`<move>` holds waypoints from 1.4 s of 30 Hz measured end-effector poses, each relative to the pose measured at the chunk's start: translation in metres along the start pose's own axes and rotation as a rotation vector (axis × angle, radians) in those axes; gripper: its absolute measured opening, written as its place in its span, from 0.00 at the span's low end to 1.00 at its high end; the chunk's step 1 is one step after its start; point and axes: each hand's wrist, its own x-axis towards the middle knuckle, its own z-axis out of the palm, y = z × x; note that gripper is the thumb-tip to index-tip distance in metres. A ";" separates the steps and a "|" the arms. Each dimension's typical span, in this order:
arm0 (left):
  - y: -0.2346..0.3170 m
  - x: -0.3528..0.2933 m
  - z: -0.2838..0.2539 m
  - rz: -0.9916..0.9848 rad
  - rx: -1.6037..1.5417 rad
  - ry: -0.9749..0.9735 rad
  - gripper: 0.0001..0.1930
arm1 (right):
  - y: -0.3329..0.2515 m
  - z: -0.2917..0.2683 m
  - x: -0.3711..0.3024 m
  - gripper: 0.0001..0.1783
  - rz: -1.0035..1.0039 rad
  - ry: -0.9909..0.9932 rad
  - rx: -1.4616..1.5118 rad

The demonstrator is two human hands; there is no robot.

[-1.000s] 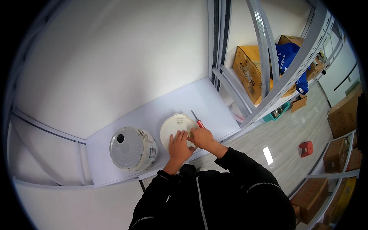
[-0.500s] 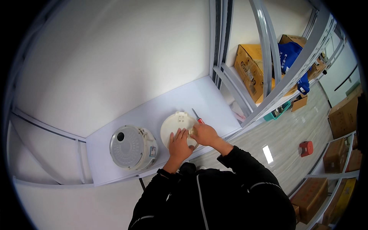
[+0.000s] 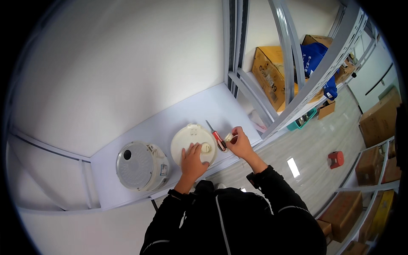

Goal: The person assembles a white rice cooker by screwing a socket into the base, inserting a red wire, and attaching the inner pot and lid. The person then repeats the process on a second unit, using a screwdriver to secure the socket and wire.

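A round cream lid (image 3: 192,140) lies flat on the white table (image 3: 140,127). My left hand (image 3: 193,160) rests on its near edge, fingers spread over the plastic. To the right of the lid lies a red-handled screwdriver (image 3: 216,137). My right hand (image 3: 240,142) is just right of the screwdriver and pinches a small pale part (image 3: 230,137) between its fingertips. A round grey-and-white cooker body (image 3: 138,165) stands left of the lid, untouched.
Grey metal shelf posts (image 3: 289,72) rise at the table's right end. Behind them are cardboard boxes (image 3: 267,74) and a blue bag (image 3: 316,59). More boxes (image 3: 378,123) line shelves at the right, and a small red object (image 3: 335,159) sits on the floor.
My right hand has moved off the lid to the right, past the screwdriver, carrying a small pale part. My left hand stays on the lid.
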 end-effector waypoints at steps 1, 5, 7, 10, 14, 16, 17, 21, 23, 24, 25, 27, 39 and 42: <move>0.002 -0.002 -0.001 -0.006 -0.001 -0.017 0.44 | 0.002 0.000 -0.005 0.29 -0.002 0.040 0.044; 0.008 -0.001 0.001 0.001 0.037 -0.016 0.44 | 0.033 0.001 -0.010 0.28 -0.140 0.092 -0.190; 0.007 -0.001 0.001 -0.008 0.036 -0.020 0.44 | 0.040 0.001 -0.014 0.27 -0.147 0.098 -0.239; 0.005 -0.003 0.002 0.005 0.048 -0.005 0.44 | 0.041 0.002 -0.013 0.25 -0.024 0.094 -0.301; 0.003 -0.001 0.005 0.025 0.054 0.025 0.44 | 0.037 0.003 -0.010 0.28 -0.005 0.138 -0.259; 0.003 -0.001 0.003 0.018 0.044 0.011 0.44 | 0.038 0.006 -0.009 0.30 -0.102 0.163 -0.263; 0.003 0.000 0.003 0.020 0.038 0.012 0.44 | 0.038 0.008 -0.008 0.31 -0.123 0.191 -0.339; 0.000 -0.004 0.003 0.023 0.013 0.021 0.44 | 0.007 0.014 -0.011 0.30 -0.225 0.241 -0.467; 0.001 -0.003 0.001 0.027 0.005 0.017 0.44 | -0.008 0.022 -0.013 0.26 -0.310 0.150 -0.426; 0.002 -0.002 0.001 0.024 0.002 0.010 0.45 | -0.011 0.029 -0.016 0.24 -0.368 0.052 -0.394; 0.002 -0.002 -0.001 0.021 -0.001 0.005 0.45 | -0.014 0.035 -0.018 0.23 -0.428 -0.045 -0.363; 0.002 -0.003 -0.002 0.020 -0.004 0.003 0.45 | -0.020 0.047 -0.023 0.13 -0.528 -0.143 -0.417; 0.000 -0.002 -0.004 0.014 -0.028 0.009 0.46 | -0.015 0.076 -0.020 0.09 -0.507 -0.216 -0.546; 0.000 -0.002 -0.003 0.004 -0.043 0.013 0.46 | -0.020 0.070 -0.018 0.08 -0.405 -0.250 -0.482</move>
